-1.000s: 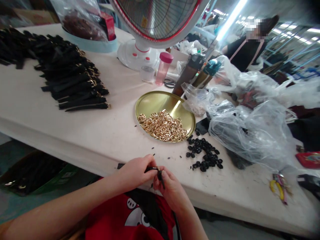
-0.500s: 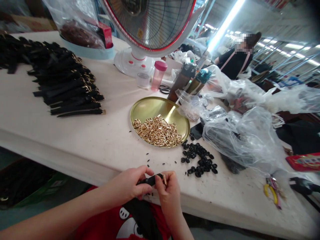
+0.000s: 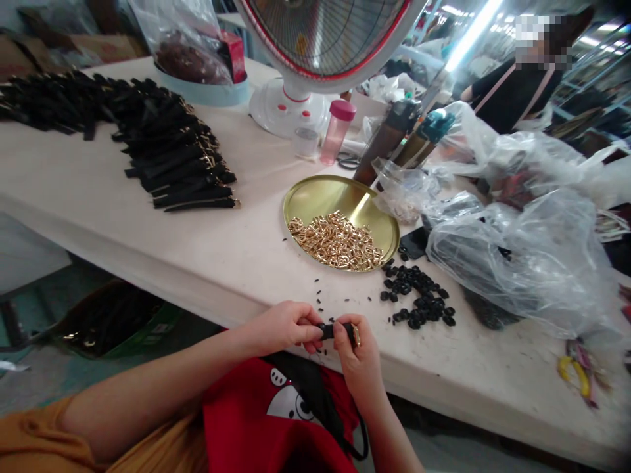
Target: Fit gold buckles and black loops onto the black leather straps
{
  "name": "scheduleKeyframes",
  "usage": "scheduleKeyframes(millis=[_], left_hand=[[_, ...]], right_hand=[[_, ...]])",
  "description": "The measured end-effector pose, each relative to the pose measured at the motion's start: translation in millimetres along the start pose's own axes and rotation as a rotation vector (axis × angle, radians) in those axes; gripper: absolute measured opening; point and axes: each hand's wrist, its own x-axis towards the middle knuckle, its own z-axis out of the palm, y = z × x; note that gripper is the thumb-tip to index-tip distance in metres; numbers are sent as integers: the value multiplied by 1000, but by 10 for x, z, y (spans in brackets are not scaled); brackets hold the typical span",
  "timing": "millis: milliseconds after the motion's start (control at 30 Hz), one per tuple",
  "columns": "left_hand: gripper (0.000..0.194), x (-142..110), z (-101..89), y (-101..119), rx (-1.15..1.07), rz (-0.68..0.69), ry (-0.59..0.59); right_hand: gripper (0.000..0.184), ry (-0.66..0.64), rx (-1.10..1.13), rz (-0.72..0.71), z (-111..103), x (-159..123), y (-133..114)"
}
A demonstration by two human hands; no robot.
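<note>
Well, along the left of the white-topped work table (image 3: 98,171), a long row of black straps (image 3: 167,148) with gold end fittings is lying tightly packed, and a stray forearm could knock them askew. Nearer the table edge, the person's left hand (image 3: 280,326) is curling closed around a short black strap (image 3: 329,330), its fingers gripping the strap's left end. The right hand (image 3: 359,355) is pinching the other end, its fingertips (image 3: 352,327) pressing beside a small gold buckle (image 3: 356,336). If that pinch loosens, the buckle could be slipping free and dropping past the edge onto the red printed cloth (image 3: 280,420) below. Further right, a brass tray (image 3: 345,194) is holding a heap of gold buckles (image 3: 335,242), and a pile of small black pieces (image 3: 417,299) is sitting just beside its rim. Loose black bits (image 3: 318,289) could be rolling off if a wrist brushes them. Beyond, a clear plastic bag (image 3: 517,256) is slumping close to the pile, and any shift could scatter it.
</note>
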Motion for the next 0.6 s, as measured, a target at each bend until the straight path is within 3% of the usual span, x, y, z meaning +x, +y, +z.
scheduleKeyframes(millis=[233,433,500,600], left_hand=[[27,75,107,-90,-175,-34,-44],[35,90,186,-21,-334,-104,-28],[35,110,186,-27,-306,-108,-10],[30,141,155,-65,-268,-104,-38]], right_hand=[[14,-9,-29,9,-39,-60,38],[15,191,-134,-27,32,-38,54],[15,157,-118,-20,37,-21,55],[17,-21,-38,16,-35,2,65]])
